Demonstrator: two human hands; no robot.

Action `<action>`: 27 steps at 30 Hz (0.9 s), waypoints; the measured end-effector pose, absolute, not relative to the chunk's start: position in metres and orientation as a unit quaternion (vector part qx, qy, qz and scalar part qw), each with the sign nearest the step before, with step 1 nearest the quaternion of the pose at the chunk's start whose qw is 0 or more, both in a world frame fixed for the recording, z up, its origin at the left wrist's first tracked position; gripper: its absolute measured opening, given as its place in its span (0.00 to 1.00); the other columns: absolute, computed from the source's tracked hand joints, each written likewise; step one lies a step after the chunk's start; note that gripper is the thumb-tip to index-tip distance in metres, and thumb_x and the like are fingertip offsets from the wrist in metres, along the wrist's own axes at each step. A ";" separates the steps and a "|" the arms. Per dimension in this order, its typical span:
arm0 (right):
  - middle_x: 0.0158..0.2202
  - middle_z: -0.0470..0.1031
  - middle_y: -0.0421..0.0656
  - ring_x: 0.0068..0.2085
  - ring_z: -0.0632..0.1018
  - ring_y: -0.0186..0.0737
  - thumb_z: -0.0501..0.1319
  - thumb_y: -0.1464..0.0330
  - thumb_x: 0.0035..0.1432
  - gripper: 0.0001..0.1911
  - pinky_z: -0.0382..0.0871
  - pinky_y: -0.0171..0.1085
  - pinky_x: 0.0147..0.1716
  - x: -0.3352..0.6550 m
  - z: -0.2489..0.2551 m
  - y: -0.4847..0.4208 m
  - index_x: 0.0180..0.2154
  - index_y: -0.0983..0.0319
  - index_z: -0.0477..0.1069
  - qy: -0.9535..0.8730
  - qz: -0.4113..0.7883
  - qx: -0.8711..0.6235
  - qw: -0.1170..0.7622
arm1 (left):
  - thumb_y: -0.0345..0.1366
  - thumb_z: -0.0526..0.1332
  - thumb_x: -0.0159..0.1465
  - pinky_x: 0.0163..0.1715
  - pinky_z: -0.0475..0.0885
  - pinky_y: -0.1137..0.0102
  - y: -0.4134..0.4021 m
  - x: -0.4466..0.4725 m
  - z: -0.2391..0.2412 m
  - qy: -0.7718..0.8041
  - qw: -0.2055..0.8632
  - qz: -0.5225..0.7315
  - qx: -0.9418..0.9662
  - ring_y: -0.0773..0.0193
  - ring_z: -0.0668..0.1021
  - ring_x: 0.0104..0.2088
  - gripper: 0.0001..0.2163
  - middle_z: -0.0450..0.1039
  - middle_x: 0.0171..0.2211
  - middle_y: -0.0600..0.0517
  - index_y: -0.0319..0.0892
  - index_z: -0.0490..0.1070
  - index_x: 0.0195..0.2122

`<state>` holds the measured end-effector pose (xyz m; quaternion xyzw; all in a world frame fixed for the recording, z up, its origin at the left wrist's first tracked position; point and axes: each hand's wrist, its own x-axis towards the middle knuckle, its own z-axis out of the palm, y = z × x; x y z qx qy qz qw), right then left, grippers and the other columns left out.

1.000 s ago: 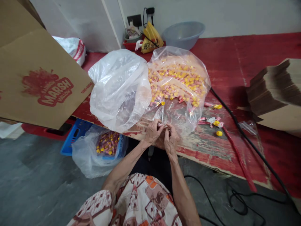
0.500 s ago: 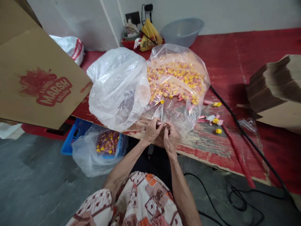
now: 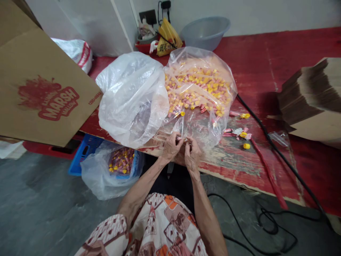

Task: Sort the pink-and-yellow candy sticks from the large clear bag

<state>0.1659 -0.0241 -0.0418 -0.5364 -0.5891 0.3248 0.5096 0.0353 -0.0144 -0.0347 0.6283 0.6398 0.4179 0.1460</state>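
Now left hand and right hand curl close together by the near edge of the worktop; whether they pinch anything, I cannot tell. Beyond, a clear bag holds yellow-and-pink pieces; bare surface lies right.

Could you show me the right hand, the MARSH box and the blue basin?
Right hand (image 3: 193, 153), head view: back of the hand.
MARSH box (image 3: 50, 76), head view: printed side.
Blue basin (image 3: 206, 41), head view: front outer wall.
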 end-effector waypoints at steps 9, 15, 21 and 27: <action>0.50 0.86 0.50 0.49 0.85 0.46 0.54 0.62 0.75 0.18 0.80 0.44 0.53 0.165 -0.041 -0.024 0.54 0.59 0.79 -0.588 0.314 -0.539 0.515 | 0.41 0.67 0.75 0.44 0.78 0.67 -0.015 0.036 -0.032 0.652 0.145 0.410 0.621 0.60 0.84 0.39 0.07 0.80 0.38 0.52 0.46 0.72 0.45; 0.50 0.86 0.50 0.49 0.85 0.47 0.54 0.62 0.74 0.18 0.79 0.45 0.54 0.165 -0.041 -0.024 0.55 0.60 0.79 -0.587 0.323 -0.539 0.511 | 0.39 0.68 0.74 0.44 0.77 0.67 -0.016 0.036 -0.031 0.652 0.149 0.409 0.620 0.60 0.84 0.39 0.07 0.80 0.38 0.52 0.46 0.72 0.45; 0.50 0.86 0.49 0.49 0.85 0.46 0.55 0.62 0.74 0.18 0.80 0.43 0.52 0.164 -0.040 -0.024 0.54 0.59 0.80 -0.585 0.320 -0.541 0.513 | 0.40 0.68 0.74 0.44 0.77 0.67 -0.015 0.036 -0.031 0.655 0.153 0.412 0.615 0.60 0.84 0.39 0.07 0.80 0.38 0.52 0.46 0.72 0.44; 0.50 0.86 0.50 0.48 0.85 0.46 0.54 0.62 0.74 0.18 0.80 0.43 0.52 0.165 -0.041 -0.024 0.54 0.59 0.79 -0.588 0.318 -0.538 0.513 | 0.41 0.68 0.74 0.44 0.78 0.66 -0.016 0.036 -0.030 0.652 0.153 0.414 0.616 0.59 0.84 0.39 0.07 0.81 0.38 0.51 0.46 0.71 0.45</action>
